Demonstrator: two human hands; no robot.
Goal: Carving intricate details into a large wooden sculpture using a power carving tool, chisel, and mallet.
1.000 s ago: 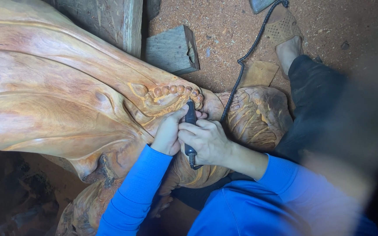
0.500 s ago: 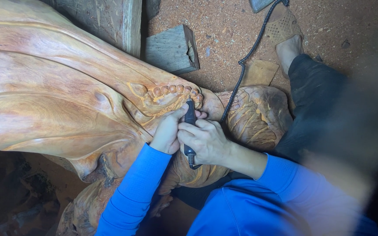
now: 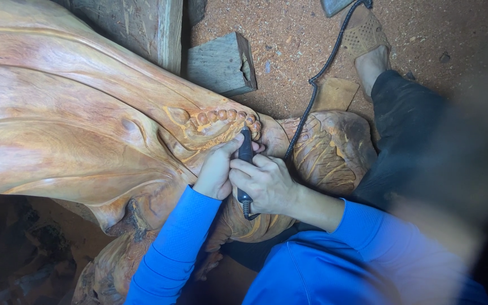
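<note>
Sawdust floor; both hands (image 3: 244,175) press black rotary tool (image 3: 245,151) into carved wooden foot (image 3: 216,121)

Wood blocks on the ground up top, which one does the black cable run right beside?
The small flat tan block. The cable passes along its left edge, while the bigger grey block sits farther left, apart from the cable.

One wooden sculpture (image 3: 86,118), one rotary tool (image 3: 245,155), two wood blocks (image 3: 221,63), two hands (image 3: 238,175).
</note>
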